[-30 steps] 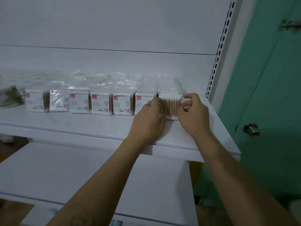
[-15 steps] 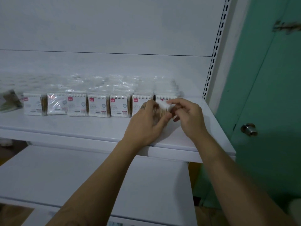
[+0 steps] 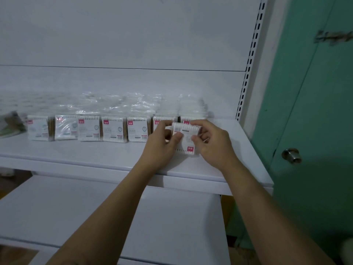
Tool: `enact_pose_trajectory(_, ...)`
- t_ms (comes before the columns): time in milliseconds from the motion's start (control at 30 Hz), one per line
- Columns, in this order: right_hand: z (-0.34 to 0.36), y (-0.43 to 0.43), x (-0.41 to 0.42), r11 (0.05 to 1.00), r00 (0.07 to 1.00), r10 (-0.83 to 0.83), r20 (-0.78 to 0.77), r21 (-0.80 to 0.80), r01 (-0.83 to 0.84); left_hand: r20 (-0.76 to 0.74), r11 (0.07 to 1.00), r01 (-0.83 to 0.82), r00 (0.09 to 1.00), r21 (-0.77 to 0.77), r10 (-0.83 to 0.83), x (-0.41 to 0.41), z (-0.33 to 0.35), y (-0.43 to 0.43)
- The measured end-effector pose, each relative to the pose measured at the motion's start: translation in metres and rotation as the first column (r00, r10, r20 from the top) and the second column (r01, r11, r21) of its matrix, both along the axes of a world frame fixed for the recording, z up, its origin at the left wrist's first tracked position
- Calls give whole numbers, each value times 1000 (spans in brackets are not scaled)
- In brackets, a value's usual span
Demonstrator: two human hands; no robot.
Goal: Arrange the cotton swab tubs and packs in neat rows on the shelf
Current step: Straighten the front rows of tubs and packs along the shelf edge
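A white cotton swab pack (image 3: 186, 139) with a pink label at its lower right corner is held upside down, just above the white shelf (image 3: 107, 152), near the right end. My left hand (image 3: 162, 145) grips its left edge and my right hand (image 3: 212, 142) grips its right edge. Behind it, several matching packs (image 3: 114, 129) stand upright in a row along the shelf, pink labels at the top left. The two rightmost packs of the row are partly hidden by my hands.
Crumpled clear plastic wrap (image 3: 122, 103) lies behind the row. A darker packet (image 3: 11, 124) sits at the shelf's far left. A lower white shelf (image 3: 95, 217) juts out below. A slotted upright (image 3: 250, 60) and a green door with a knob (image 3: 291, 155) stand to the right.
Both hands have pulled a pack out from the right end of the row and turned it, so that its printed face shows with the label at the bottom.
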State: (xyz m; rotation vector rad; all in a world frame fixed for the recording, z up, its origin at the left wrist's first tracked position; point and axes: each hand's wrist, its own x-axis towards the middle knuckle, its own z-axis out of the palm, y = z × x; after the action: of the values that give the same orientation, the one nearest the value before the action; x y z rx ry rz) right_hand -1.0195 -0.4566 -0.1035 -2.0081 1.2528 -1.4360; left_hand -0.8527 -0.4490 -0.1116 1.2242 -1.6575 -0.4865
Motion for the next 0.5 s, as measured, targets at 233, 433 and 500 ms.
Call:
enact_pose_trajectory(233, 0, -2, -1, 990, 990, -140, 22, 4, 140, 77, 996, -86, 993, -33, 88, -1, -2, -3)
enact_pose_trajectory(433, -1, -2, -2, 986, 985, -165, 58, 27, 164, 124, 994, -103, 987, -21, 105, -5, -2, 0)
enact_pose_trajectory(500, -1, -1, -3, 985, 981, -171, 88, 28, 169, 136, 995, -99, 986, -2, 99, -5, -1, 1)
